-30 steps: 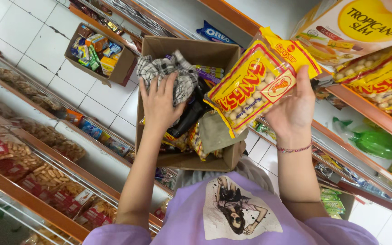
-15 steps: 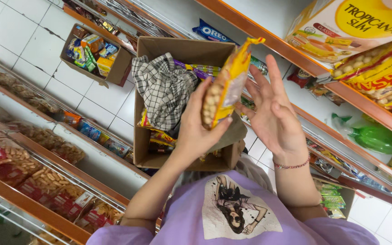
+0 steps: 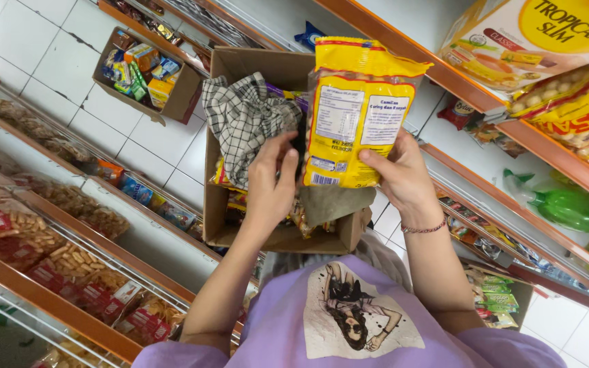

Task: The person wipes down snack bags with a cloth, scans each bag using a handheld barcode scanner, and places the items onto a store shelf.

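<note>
- Between two runs of shop shelving, over a white tiled floor (image 3: 69,61): one yellow snack packet (image 3: 359,116) was held upright above an open cardboard box (image 3: 274,238), its back panel with white label blocks turned to the camera.
- Right hand (image 3: 403,180): closed on the packet's lower right corner, thumb across the back face, fingers hidden behind; a thin beaded bracelet (image 3: 423,228) sat at the wrist.
- Left hand (image 3: 270,184): just beside the packet's lower left edge, fingers loosely curled and near the checked cloth; whether it touched the packet could not be told.
- Packet: glossy plastic film, flat rectangular pillow shape, crimped top seal, yellow with a red border line and a barcode at the foot.
- Box: brown corrugated board, flaps open, holding a grey-and-white checked cloth (image 3: 247,123) and more yellow packets beneath.
- Second cardboard box (image 3: 178,95): on the floor, well apart, filled with mixed coloured packs.
- Left shelves (image 3: 49,259): orange-edged, wire-fronted, stocked with clear bags of nuts and crackers.
- Right shelf (image 3: 485,102): orange-edged, carrying a large yellow carton (image 3: 533,34) and a green bottle (image 3: 567,204) below.
- Wearer: lilac shirt (image 3: 308,341) with a printed figure.
</note>
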